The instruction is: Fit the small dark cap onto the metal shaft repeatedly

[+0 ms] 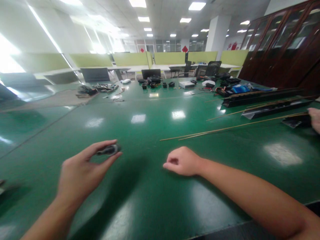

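Observation:
My left hand (82, 166) is raised over the green table (140, 206) on the left side. Between its thumb and fingers it pinches a small dark round piece with a grey rim (110, 150); blur hides its exact kind. Closed in a loose fist, my right hand (183, 161) rests on the tabletop near the middle. A dark hollow shows between its curled fingers and thumb, and no object is visible there. Just beyond this fist lie the ends of thin brass-coloured rods (207, 132), apart from it.
Another person's hand (315, 119) is at the right edge, by the rods. Black metal channels (272, 108) lie on the right, with more rods. Several small black boxes (165, 85), a silver box (186, 84) and a blue item (240, 88) sit at the back.

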`<state>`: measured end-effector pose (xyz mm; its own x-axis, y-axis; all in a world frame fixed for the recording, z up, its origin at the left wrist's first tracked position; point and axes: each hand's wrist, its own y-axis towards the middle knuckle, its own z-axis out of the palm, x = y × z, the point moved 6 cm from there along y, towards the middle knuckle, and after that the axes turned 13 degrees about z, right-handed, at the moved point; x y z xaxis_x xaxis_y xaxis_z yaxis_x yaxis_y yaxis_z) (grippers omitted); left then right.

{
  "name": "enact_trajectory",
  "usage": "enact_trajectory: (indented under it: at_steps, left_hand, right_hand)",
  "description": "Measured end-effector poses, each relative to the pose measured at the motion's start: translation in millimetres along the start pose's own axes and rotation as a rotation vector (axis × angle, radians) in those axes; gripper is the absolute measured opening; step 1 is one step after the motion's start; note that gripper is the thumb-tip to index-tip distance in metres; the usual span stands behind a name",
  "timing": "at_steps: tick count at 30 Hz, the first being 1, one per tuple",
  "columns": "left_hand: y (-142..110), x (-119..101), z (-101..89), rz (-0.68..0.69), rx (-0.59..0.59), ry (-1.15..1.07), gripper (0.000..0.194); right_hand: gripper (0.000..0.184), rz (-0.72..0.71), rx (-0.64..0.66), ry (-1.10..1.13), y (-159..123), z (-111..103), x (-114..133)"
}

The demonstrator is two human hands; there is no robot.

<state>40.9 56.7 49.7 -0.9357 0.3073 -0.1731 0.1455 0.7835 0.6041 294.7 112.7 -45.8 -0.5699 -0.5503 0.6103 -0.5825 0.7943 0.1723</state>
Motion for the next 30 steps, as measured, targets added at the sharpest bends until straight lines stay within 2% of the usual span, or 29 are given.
enact_trajectory:
  at_steps: [2,4,5,8,11,14,19,30]
  left_hand:
    - [18,-32,30.2,0.157,0.034,-0.139,0.034]
    - [28,-62,61.2,0.305,0.084,-0.269,0.028]
    - [30,-71,75.2,0.334,0.094,-0.308,0.028]
    - [26,-77,108.9,0.309,0.096,-0.402,0.028]
    - [15,-71,127.9,0.245,0.136,-0.484,0.026]
    - [8,-69,133.0,0.215,0.217,-0.546,0.026]
    - [8,-77,129.0,0.217,0.288,-0.591,0.025]
    - [4,-75,139.3,0.179,0.367,-0.677,0.029]
  right_hand:
    - [0.018,0.18,-0.08,0.045,4,-7,-15]
    - [0.02,0.283,-0.126,0.073,5,-12,-25]
    - [0.022,0.303,-0.136,0.079,5,-13,-27]
    - [0.024,0.311,-0.159,0.08,5,-14,-26]
    - [0.026,0.306,-0.181,0.069,4,-13,-22]
    - [0.024,0.303,-0.157,0.062,3,-11,-18]
    - [0.015,0.278,-0.114,0.066,3,-8,-17]
    - [0.007,0.276,-0.112,0.116,1,-6,-16]
